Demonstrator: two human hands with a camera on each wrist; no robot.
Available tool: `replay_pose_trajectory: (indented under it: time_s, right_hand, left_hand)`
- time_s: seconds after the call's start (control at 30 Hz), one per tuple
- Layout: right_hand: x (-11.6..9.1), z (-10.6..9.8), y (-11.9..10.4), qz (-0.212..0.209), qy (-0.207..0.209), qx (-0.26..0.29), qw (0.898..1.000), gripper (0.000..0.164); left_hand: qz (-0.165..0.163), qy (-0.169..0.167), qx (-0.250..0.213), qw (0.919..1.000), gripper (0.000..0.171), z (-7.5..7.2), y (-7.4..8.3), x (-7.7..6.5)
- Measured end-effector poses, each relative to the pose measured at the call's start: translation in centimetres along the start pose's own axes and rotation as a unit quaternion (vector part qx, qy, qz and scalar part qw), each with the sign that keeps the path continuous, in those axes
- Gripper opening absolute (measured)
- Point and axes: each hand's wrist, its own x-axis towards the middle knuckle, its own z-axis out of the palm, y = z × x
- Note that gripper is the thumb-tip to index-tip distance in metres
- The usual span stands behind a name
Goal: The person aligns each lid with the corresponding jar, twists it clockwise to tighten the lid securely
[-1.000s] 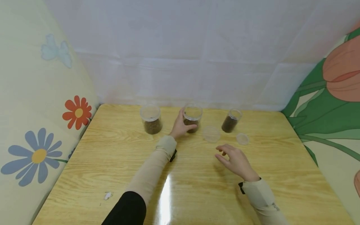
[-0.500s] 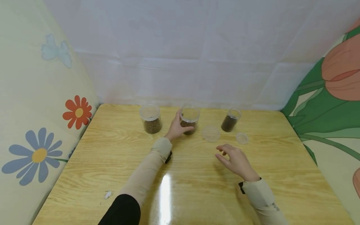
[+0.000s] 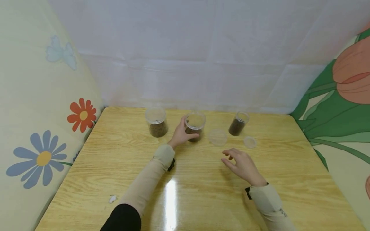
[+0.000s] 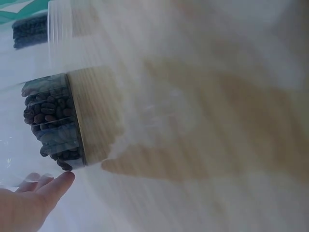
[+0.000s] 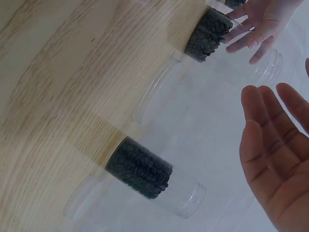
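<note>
My left hand (image 3: 180, 134) grips the side of the middle clear jar (image 3: 195, 121), thumb across its front and fingers behind. Dark coffee beans (image 4: 50, 116) fill the lower part of this jar, which stands upright without a lid. Held over the table at the right, my right hand (image 3: 241, 165) has loosely bent fingers and nothing in them. Beyond it a large clear lid (image 3: 218, 137) lies flat beside the middle jar. A slimmer jar of dark beans (image 5: 140, 169) stands further right, with a small lid (image 3: 250, 142) in front of it.
Another wide jar (image 3: 157, 123) with brown contents stands left of my left hand. A white sheet (image 3: 185, 64) hangs at the back edge of the wooden table (image 3: 202, 199). Flower-patterned panels (image 3: 34, 106) border both sides.
My left hand has drawn the middle jar a little to the left and nearer to me. The right hand has stayed in place.
</note>
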Motion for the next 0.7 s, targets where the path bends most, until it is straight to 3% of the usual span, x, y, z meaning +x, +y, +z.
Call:
replay_pose_trajectory:
  time_s: [0.7]
  right_hand:
    - [0.2, -0.1, 0.0, 0.013, -0.003, 0.004, 1.000, 0.022]
  left_hand:
    - [-0.003, -0.038, 0.029, 0.9988, 0.097, 0.1, 0.7, -2.8]
